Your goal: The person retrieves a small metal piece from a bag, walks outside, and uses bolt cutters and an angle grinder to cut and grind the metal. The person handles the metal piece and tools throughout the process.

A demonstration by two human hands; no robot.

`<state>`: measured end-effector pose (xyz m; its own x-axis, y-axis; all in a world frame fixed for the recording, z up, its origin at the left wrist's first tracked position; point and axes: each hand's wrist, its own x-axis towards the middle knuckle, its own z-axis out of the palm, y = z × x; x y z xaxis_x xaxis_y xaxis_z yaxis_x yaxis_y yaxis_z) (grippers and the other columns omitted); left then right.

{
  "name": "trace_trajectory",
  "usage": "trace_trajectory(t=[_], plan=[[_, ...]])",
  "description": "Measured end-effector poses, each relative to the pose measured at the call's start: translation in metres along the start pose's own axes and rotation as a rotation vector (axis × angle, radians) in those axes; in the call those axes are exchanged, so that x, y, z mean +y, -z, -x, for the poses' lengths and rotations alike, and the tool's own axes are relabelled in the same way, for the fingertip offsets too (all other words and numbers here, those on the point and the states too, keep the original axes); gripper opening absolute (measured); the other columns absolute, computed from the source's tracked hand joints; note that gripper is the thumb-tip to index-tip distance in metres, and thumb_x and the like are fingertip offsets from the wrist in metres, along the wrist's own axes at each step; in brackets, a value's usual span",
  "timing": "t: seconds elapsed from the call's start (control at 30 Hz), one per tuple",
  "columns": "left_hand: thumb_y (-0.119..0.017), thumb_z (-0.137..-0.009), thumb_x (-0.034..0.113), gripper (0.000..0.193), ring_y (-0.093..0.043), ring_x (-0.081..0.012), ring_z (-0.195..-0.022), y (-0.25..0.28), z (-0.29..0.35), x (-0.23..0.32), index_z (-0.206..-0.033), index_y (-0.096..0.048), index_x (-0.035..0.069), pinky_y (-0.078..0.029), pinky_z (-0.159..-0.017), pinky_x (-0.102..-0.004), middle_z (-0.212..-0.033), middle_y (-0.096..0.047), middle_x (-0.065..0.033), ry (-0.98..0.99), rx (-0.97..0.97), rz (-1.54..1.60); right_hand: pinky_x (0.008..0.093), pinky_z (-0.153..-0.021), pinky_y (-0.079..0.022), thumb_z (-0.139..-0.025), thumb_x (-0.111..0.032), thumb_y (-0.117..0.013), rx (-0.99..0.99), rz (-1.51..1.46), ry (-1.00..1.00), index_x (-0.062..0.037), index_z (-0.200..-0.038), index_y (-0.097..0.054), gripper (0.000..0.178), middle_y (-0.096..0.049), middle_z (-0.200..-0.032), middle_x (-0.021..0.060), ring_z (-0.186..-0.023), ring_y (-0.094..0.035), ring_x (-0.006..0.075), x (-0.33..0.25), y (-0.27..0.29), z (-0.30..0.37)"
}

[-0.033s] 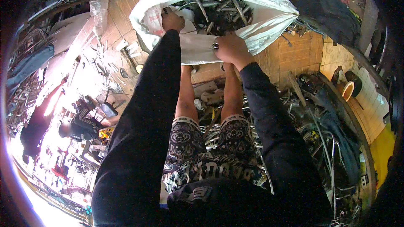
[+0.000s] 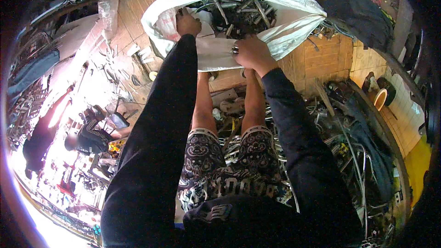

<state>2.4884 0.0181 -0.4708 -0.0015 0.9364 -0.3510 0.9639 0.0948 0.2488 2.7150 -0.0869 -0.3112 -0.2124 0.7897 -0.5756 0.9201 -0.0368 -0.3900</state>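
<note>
First, at far left, two co-workers, one in dark clothing (image 2: 39,142) and another in a striped dark top (image 2: 92,135), occupy a brightly lit area. Loose metal pieces (image 2: 110,69) lie scattered on the floor beside it. At upper centre, beyond the person's feet, is a white woven sack (image 2: 294,16), its mouth spread into a wide oval. The left hand (image 2: 189,24) is at the inner left side of this mouth, fingers curled; whether they pinch the fabric cannot be told. Metal parts (image 2: 250,11), several of them rod-like, fill the interior. The right hand (image 2: 254,54) closes firmly around the sack's near edge. Farther right are tangled metal rods (image 2: 360,170), a dark cloth (image 2: 360,18) and an orange-rimmed round object (image 2: 380,99).
</note>
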Motion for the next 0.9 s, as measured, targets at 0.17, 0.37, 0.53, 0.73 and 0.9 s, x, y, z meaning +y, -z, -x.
trace_trajectory(t=[0.17,0.37,0.53,0.73,0.9], plan=[[-0.069,-0.085,0.035,0.056,-0.051,-0.0428,-0.133,0.023,0.001,-0.002,-0.132,-0.066,0.004,-0.046,-0.11,-0.0514,-0.148,-0.048,-0.0275,-0.146,-0.347,-0.357,0.0518,-0.088,-0.058,-0.083,-0.027,-0.063,-0.085,-0.163,-0.001,-0.0014,-0.094,-0.076,0.03,-0.073,-0.106,0.0271,-0.099,-0.073,0.0387,0.005,0.011,-0.014],[-0.06,-0.091,0.034,0.047,-0.04,-0.0342,-0.144,0.05,0.023,0.002,-0.128,-0.069,0.006,-0.039,-0.11,-0.0606,-0.158,-0.042,-0.0155,-0.303,-0.475,-0.588,0.0514,-0.092,-0.056,-0.082,-0.049,-0.073,0.143,-0.506,0.03,-0.0014,-0.11,-0.075,0.055,-0.073,-0.112,0.0256,-0.103,-0.07,0.0434,0.015,0.033,-0.07],[-0.056,-0.094,0.023,0.036,-0.046,-0.0323,-0.141,0.058,0.042,-0.017,-0.122,-0.07,0.007,-0.041,-0.11,-0.0572,-0.153,-0.05,-0.0143,-0.546,-0.479,-0.595,0.0414,-0.082,-0.055,-0.092,-0.028,-0.071,0.562,-0.588,0.346,-0.0029,-0.12,-0.065,0.038,-0.071,-0.104,0.0137,-0.091,-0.068,0.0279,0.035,0.057,-0.138],[-0.057,-0.092,0.012,0.027,-0.068,-0.0358,-0.109,0.055,-0.005,-0.036,-0.113,-0.071,0.006,-0.057,-0.09,-0.046,-0.119,-0.069,-0.0182,-0.494,-0.24,-0.279,0.0409,-0.073,-0.053,-0.095,-0.015,-0.068,0.542,-1.642,0.281,-0.0049,-0.112,-0.061,0.021,-0.067,-0.104,0.0122,-0.094,-0.066,0.0299,0.031,0.088,-0.146],[-0.056,-0.091,0.009,0.044,-0.065,-0.0443,-0.117,0.028,-0.055,-0.012,-0.135,-0.063,0.007,-0.053,-0.1,-0.051,-0.124,-0.067,-0.0285,-0.526,0.066,0.153,0.0343,-0.063,-0.05,-0.098,-0.023,-0.067,0.374,-2.401,0.273,-0.0117,-0.107,-0.065,0.014,-0.067,-0.102,0.0005,-0.098,-0.068,0.0191,0.008,0.121,-0.133]])
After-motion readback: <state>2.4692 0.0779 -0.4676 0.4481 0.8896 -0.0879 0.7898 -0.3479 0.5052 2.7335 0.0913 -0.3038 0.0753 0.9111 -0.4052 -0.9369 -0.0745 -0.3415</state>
